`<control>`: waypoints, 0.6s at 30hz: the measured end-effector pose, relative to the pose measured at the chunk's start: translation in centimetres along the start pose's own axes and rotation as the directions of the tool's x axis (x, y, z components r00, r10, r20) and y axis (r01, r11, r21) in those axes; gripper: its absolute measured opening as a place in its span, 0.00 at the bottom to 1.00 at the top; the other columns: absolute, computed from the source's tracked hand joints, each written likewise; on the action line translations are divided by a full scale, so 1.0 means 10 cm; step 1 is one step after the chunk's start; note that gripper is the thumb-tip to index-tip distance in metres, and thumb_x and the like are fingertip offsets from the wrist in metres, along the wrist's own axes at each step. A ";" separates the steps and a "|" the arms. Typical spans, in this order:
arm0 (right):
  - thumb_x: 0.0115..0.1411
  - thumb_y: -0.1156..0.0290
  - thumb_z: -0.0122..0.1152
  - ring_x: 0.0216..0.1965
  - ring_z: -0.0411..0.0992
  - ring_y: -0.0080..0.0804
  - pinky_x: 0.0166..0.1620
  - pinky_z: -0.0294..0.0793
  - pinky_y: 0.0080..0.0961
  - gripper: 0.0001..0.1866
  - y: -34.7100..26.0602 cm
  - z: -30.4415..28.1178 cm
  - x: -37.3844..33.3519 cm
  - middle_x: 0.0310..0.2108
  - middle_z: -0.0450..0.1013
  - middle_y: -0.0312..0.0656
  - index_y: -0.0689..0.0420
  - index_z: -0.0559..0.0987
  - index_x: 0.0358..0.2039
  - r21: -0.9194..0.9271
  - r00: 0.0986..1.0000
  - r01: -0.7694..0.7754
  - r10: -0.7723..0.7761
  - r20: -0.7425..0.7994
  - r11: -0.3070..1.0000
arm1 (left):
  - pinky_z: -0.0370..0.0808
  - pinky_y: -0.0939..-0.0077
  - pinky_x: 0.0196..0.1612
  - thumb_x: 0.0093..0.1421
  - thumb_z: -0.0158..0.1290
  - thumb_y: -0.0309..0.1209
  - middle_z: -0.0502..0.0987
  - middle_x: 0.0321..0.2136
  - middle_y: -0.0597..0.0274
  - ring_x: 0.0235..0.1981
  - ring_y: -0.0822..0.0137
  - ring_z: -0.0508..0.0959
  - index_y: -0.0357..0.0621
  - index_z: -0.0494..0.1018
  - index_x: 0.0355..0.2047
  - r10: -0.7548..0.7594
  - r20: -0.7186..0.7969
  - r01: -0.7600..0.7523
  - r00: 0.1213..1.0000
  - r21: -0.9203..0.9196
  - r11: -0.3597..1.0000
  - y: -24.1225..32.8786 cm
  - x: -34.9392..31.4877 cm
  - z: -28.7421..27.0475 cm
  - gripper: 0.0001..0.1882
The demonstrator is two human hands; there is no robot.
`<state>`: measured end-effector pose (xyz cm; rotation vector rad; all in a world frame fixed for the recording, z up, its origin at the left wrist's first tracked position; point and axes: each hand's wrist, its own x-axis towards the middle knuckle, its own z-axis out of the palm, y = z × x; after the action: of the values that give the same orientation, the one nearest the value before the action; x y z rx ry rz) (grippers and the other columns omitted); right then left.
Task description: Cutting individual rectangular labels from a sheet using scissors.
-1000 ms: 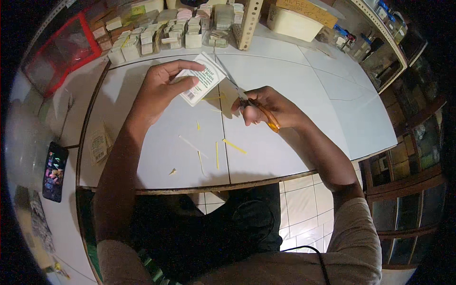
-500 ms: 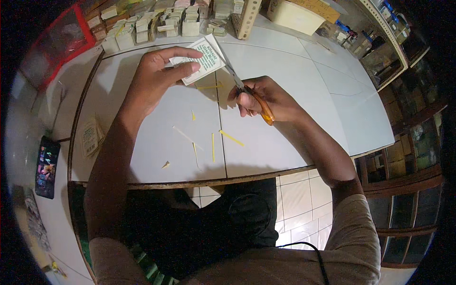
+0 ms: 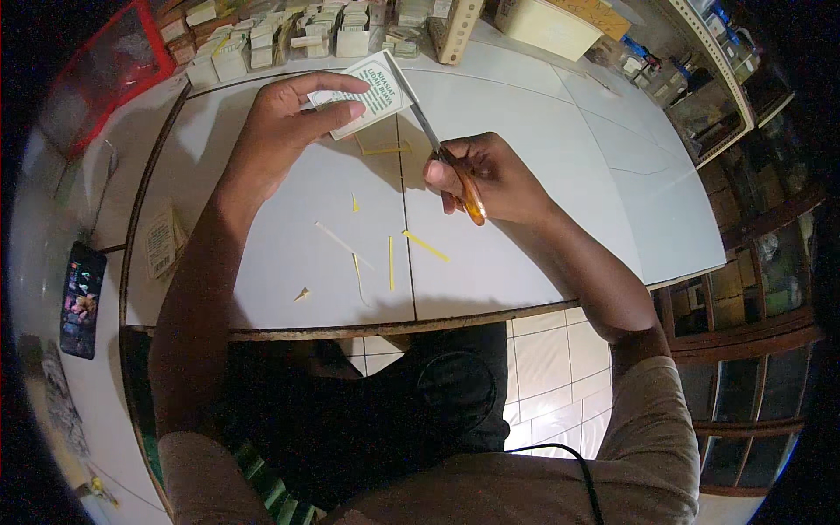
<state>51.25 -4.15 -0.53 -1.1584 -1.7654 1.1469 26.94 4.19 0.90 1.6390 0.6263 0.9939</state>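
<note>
Holding card (image 3: 381, 87) in left hand (image 3: 293, 109), scissors (image 3: 428, 128) in right hand (image 3: 497, 179)

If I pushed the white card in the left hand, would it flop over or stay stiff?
The white card would probably stay fairly stiff: the left hand pinches it, and its free part sticks out without drooping. It's likely light, since it looks thin and papery. A hard poke might still bend it, because nothing seems to prop up its free corners.
</note>
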 end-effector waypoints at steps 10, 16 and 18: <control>0.54 0.44 0.63 0.18 0.68 0.19 0.22 0.68 0.17 0.29 -0.04 0.02 -0.01 0.15 0.67 0.33 0.63 0.77 0.22 -0.016 0.998 -0.052 0.051 -0.032 0.999 | 0.75 0.81 0.42 0.57 0.58 0.28 0.78 0.36 0.62 0.38 0.75 0.77 0.39 0.75 0.44 -0.068 0.047 0.070 0.997 -0.048 0.996 0.01 -0.01 0.02 0.14; 0.53 0.42 0.64 0.18 0.68 0.20 0.22 0.69 0.19 0.30 -0.02 0.01 0.00 0.16 0.69 0.35 0.63 0.78 0.22 -0.020 0.987 -0.150 0.148 -0.061 0.989 | 0.74 0.82 0.39 0.57 0.58 0.27 0.77 0.36 0.63 0.35 0.76 0.76 0.40 0.74 0.43 -0.089 0.111 0.089 0.990 0.004 0.996 -0.04 -0.01 0.04 0.13; 0.53 0.36 0.59 0.17 0.68 0.20 0.21 0.68 0.17 0.34 -0.02 0.01 -0.01 0.16 0.70 0.36 0.62 0.77 0.24 -0.020 0.995 -0.089 0.088 -0.049 0.996 | 0.73 0.84 0.35 0.55 0.59 0.27 0.77 0.32 0.64 0.31 0.78 0.75 0.40 0.75 0.39 -0.069 0.106 0.077 0.992 -0.081 0.994 -0.04 -0.01 0.02 0.11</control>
<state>51.17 -4.27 -0.39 -1.2787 -1.7090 1.1434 27.11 4.16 0.49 1.5708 0.5635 0.8661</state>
